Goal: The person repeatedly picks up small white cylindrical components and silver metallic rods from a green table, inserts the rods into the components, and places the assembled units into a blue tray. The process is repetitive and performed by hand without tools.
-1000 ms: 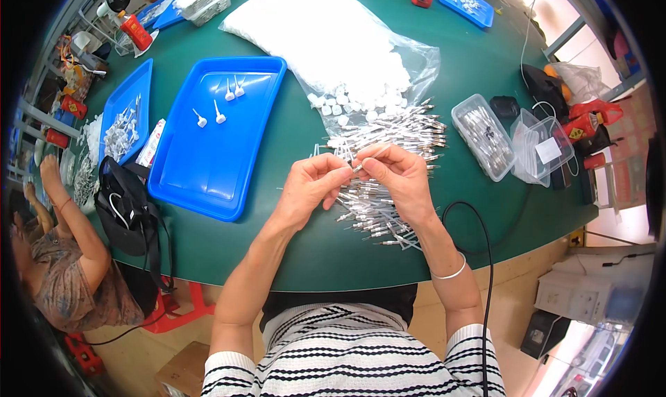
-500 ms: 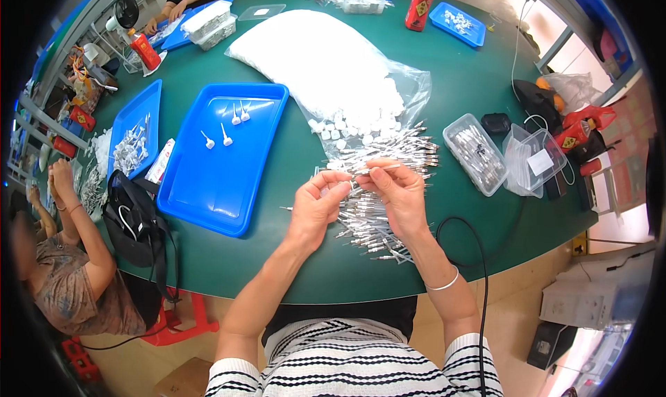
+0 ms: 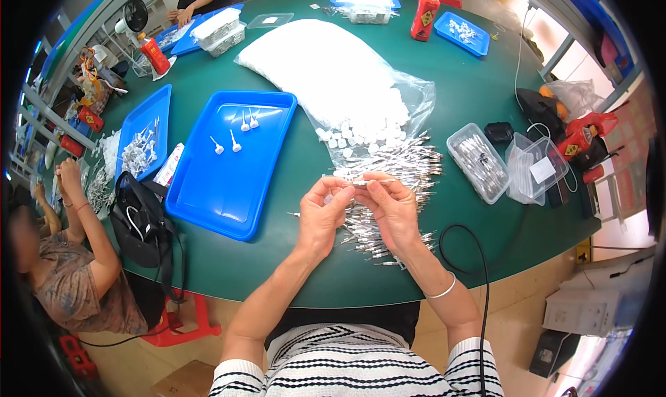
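Observation:
My left hand and my right hand meet above the green table, pinching a thin silver pin with a small white cap between the fingertips. Under and behind my hands lies a heap of silver metal pins. Loose white caps spill from a large clear bag of white caps just beyond. A big blue tray to my left holds several finished capped pins.
A person sits at my left by a black bag and a smaller blue tray of parts. Clear plastic boxes stand at right. A black cable loops over the near table edge. Red bottles stand farther back.
My hands have stayed together over the pin heap, working the same small piece; the view has shifted slightly. The tray holds the same capped pins.

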`<state>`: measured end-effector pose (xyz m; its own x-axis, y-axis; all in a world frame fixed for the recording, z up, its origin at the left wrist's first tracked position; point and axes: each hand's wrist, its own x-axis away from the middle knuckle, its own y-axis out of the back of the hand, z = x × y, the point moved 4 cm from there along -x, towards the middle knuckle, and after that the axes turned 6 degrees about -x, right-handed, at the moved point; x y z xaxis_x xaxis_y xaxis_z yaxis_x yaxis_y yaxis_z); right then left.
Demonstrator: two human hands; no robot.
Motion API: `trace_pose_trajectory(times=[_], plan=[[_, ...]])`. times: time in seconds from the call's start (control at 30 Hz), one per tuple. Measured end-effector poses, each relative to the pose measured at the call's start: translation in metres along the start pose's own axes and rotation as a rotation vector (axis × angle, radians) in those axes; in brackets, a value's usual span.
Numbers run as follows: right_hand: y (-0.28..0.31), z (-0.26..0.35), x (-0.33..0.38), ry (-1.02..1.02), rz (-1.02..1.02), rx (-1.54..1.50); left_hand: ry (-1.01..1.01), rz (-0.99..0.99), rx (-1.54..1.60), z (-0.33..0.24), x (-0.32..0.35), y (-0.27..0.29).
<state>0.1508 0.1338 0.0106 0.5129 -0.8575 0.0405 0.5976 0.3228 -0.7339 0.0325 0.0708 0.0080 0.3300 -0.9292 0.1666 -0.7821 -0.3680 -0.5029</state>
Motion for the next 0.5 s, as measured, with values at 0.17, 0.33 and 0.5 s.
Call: trace_pose_trajectory(times=[0.17, 0.33, 0.5], plan=[[0.0027, -0.0045, -0.0003, -0.042, -0.021, -0.065, 0.002, 0.006, 0.020, -0.0001, 0.0002, -0.0014], [0.0029, -0.0058, 0.0001, -0.051, -0.019, -0.101, 0.008, 0.002, 0.010, -0.0020, 0.0007, -0.0025], [0.0018, -0.0057, 0.0019, -0.051, -0.014, -0.100, -0.022, -0.014, 0.016, -0.0009, 0.0020, -0.0014]])
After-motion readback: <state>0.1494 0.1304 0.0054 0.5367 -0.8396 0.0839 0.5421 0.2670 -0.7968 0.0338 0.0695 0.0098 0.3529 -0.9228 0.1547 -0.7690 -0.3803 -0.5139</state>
